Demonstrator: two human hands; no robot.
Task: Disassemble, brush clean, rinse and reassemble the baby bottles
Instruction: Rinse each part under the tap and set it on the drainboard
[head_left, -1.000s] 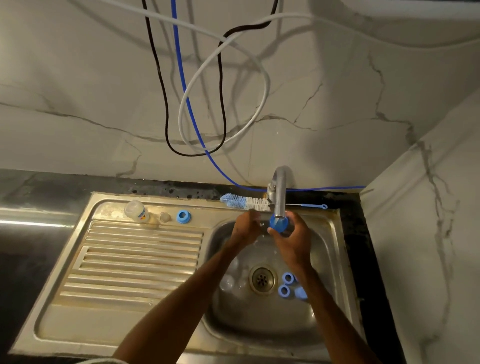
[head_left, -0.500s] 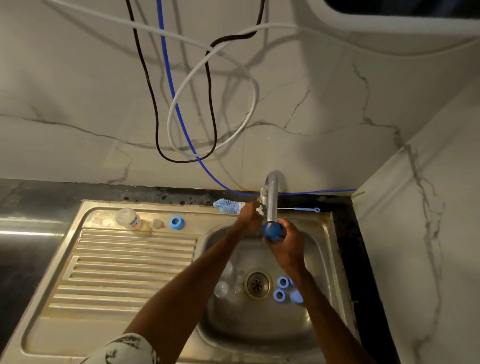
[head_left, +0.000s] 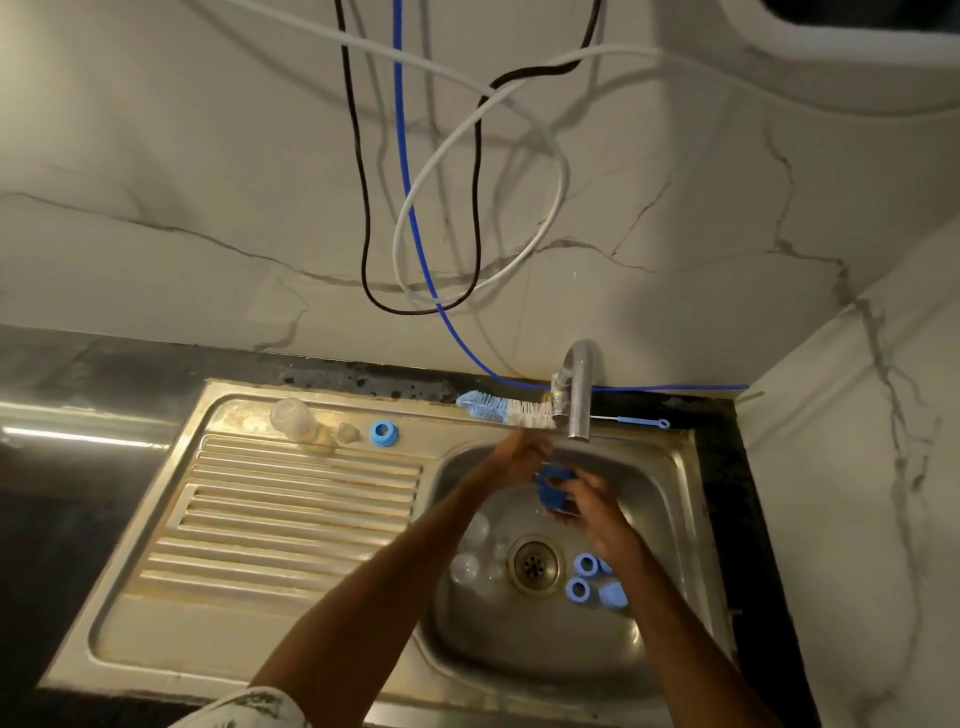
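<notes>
Over the sink basin, my right hand grips a blue bottle cap, and my left hand touches it from the left, just below the tap spout. Clear bottle bodies lie on the basin floor left of the drain. Several blue rings and caps lie right of it. On the back rim stand a clear bottle, a clear teat and a blue ring. The bottle brush lies behind the basin, with a thin blue teat brush right of the tap.
A ribbed steel drainboard stretches left of the basin. Black, blue and white cables hang down the marble wall behind. A marble side wall closes off the right, and a dark counter lies to the left.
Both hands have dropped from the tap spout down over the basin, bringing the blue cap with them. My left hand came off the tap area and moved to the cap.
</notes>
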